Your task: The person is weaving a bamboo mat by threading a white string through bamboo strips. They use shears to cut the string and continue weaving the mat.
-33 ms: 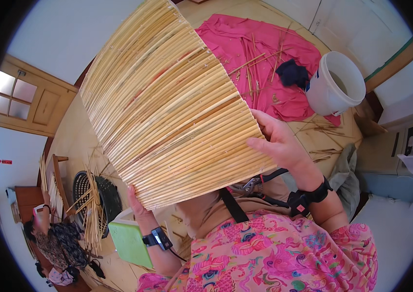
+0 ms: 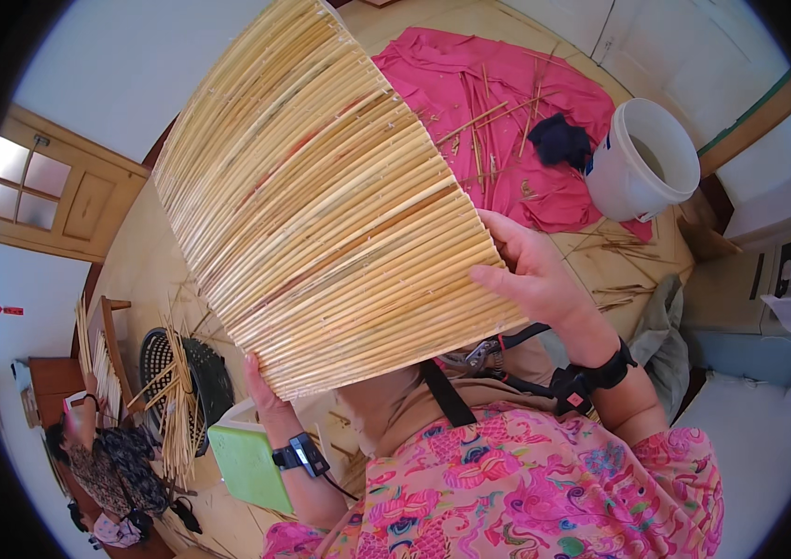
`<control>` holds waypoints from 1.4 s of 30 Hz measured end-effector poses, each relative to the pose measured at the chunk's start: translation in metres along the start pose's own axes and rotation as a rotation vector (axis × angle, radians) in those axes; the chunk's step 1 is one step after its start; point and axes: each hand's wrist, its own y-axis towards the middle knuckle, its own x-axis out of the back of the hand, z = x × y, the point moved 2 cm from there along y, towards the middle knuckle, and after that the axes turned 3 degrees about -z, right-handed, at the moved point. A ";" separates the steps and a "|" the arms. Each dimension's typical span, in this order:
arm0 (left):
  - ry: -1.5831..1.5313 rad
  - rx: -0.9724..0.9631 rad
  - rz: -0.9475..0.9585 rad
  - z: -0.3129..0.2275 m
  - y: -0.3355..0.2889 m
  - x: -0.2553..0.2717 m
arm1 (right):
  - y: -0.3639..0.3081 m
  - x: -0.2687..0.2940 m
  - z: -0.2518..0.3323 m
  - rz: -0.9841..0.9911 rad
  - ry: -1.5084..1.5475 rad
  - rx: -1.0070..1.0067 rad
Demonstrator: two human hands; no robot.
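I hold up a mat of straw-coloured reed stalks (image 2: pixel 321 224), laid side by side in a broad panel with small stitches of thread showing across them. My right hand (image 2: pixel 540 275) grips its right edge, thumb on the front face and the other fingers partly hidden behind. At the lower left corner, my left hand (image 2: pixel 267 387) is closed on the mat, with most of its fingers out of sight. The panel tilts away from me, its far end reaching the top of the view. A pair of pliers-like metal handles (image 2: pixel 484 354) shows partly behind the mat, near my lap.
A pink cloth (image 2: pixel 545 84) with loose stalks and a dark rag (image 2: pixel 560 142) lies beyond, beside a white bucket (image 2: pixel 621 177). At left are a dark basket (image 2: pixel 218 382) with stalks, a green-topped stool (image 2: pixel 248 466) and a seated person (image 2: pixel 116 466).
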 end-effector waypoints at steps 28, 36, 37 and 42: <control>0.733 -0.279 -0.033 -0.025 0.042 -0.079 | 0.019 -0.072 0.022 -0.072 -0.219 0.266; 1.078 -1.101 0.139 -0.084 -0.013 -0.222 | 0.051 -0.082 0.044 -0.194 -0.651 0.558; 1.144 -1.317 0.118 -0.088 -0.026 -0.239 | 0.052 -0.082 0.044 -0.221 -0.712 0.593; 1.333 -1.752 0.347 -0.101 -0.042 -0.295 | 0.042 -0.083 0.031 -0.169 -0.907 0.634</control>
